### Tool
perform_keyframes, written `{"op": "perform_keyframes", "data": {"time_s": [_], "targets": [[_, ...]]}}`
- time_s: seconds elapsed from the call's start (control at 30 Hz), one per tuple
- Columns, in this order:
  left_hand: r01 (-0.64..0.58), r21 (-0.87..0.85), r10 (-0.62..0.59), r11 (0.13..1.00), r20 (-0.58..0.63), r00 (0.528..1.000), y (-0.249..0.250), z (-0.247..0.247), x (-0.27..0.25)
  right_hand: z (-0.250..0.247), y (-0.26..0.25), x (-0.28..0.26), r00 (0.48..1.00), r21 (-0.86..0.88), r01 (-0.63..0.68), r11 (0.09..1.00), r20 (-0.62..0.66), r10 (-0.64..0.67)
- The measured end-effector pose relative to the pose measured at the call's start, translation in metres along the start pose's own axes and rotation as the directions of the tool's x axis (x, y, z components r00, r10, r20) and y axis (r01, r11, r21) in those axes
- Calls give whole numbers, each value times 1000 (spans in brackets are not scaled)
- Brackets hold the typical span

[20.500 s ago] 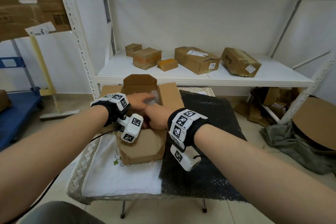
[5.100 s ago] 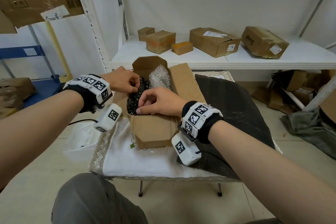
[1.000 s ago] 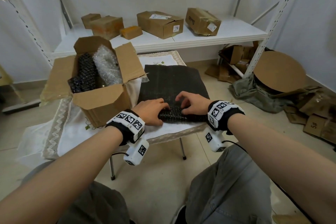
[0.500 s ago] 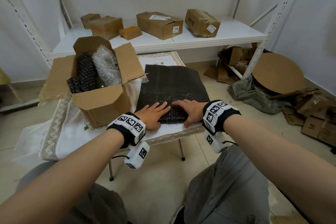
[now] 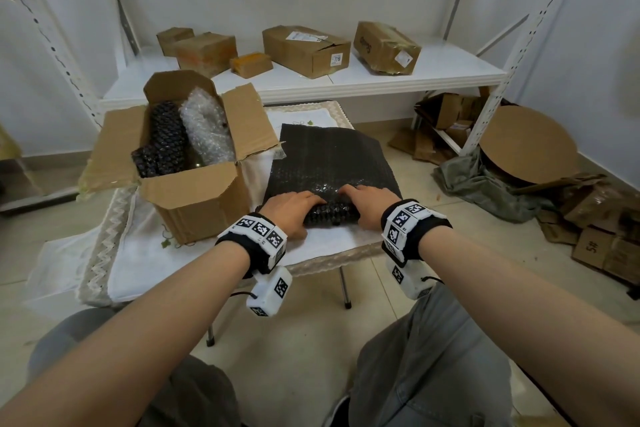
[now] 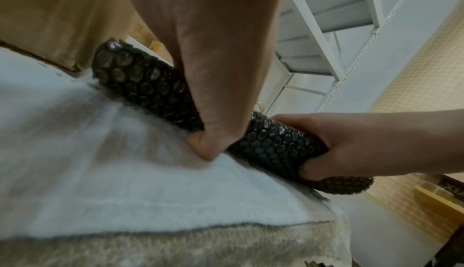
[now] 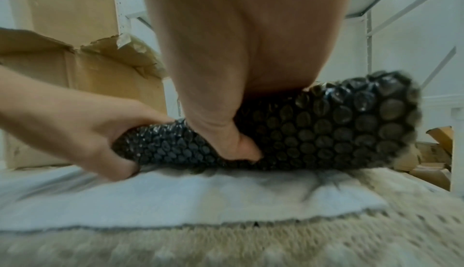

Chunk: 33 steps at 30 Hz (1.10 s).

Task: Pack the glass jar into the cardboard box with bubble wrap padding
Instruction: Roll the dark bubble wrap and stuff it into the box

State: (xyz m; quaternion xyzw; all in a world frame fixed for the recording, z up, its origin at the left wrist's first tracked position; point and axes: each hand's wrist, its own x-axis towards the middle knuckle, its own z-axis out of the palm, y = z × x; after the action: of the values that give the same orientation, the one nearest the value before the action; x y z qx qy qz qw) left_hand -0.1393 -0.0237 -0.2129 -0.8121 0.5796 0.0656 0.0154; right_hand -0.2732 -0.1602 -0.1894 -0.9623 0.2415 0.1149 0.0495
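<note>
The open cardboard box (image 5: 194, 194) stands on the left of the small table. Inside it a roll of black bubble wrap (image 5: 165, 135) lies beside a bundle of clear bubble wrap (image 5: 206, 130); the glass jar itself is not plainly visible. To the right of the box lies a black bubble wrap sheet (image 5: 329, 156), its near edge rolled into a tube (image 5: 330, 213). My left hand (image 5: 292, 210) and right hand (image 5: 369, 201) both grip this tube (image 6: 140, 85), fingers over the top and thumbs at the front (image 7: 326, 128).
A white cloth (image 5: 322, 239) covers the low folding table, whose near edge is just before my wrists. Behind it, a white shelf (image 5: 381, 80) holds several cardboard parcels. Flattened cardboard and a grey cloth (image 5: 485, 184) lie on the floor at the right.
Half a second ago my fingers lay flatter on the sheet; now they curl over the tube again. The rolled part has grown slightly and moved a little away from me.
</note>
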Motion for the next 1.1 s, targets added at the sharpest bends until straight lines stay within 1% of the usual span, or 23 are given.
{"op": "perform_keyframes", "data": {"time_s": [0.1,0.17,0.3,0.33,0.4,0.47,0.53,0.6,0.67,0.7,0.77,0.83,0.87,0.93,1.0,1.03,1.07,1.1], "targets": [[53,18,-52,998,-11,999,3,-8,3,5,-3,1,997,-47,-17,999,-74,13],[65,35,-64,997,-20,998,6,-17,6,0,-4,1,992,-80,-38,996,-122,28],[97,-29,-99,995,-83,992,5,-44,17,-31,1,1,980,-74,-35,997,-199,20],[115,-52,-119,992,-95,988,4,-49,19,-38,3,2,981,-53,-41,998,-191,30],[159,-66,-164,985,-69,984,3,-54,21,-47,4,5,993,-12,-55,998,-108,53],[187,-27,-186,982,21,982,4,-51,21,-47,4,11,997,4,-68,998,25,68],[187,13,-188,982,120,975,5,-45,21,-42,3,16,987,-17,-76,997,138,78],[180,29,-182,983,165,969,6,-39,22,-37,3,18,975,-31,-81,996,203,86],[178,31,-180,984,159,971,5,-34,21,-32,4,19,973,-37,-89,995,210,94],[179,32,-182,983,147,972,3,-32,20,-28,7,20,978,-40,-92,995,185,97],[184,35,-187,982,111,976,-1,-26,20,-20,14,19,988,-43,-121,992,95,125],[198,28,-198,980,28,980,-7,-17,20,-11,22,18,988,-41,-157,987,8,157],[193,18,-193,981,-38,981,-8,-13,19,-6,25,18,984,-33,-178,984,-23,177],[127,2,-124,992,-201,972,-8,-8,17,1,29,20,977,-12,-198,980,-82,196],[-11,-11,7,1000,-318,948,-6,-6,15,5,28,22,973,-7,-182,983,-143,179],[-71,-23,59,997,-326,944,-5,-5,15,6,28,22,971,-15,-165,986,-179,160],[-99,-44,82,994,-288,954,-4,-4,15,7,26,22,968,-16,-140,990,-213,134],[-103,-60,88,993,-211,973,-3,-1,15,8,25,22,965,-1,-116,993,-236,113]]}}
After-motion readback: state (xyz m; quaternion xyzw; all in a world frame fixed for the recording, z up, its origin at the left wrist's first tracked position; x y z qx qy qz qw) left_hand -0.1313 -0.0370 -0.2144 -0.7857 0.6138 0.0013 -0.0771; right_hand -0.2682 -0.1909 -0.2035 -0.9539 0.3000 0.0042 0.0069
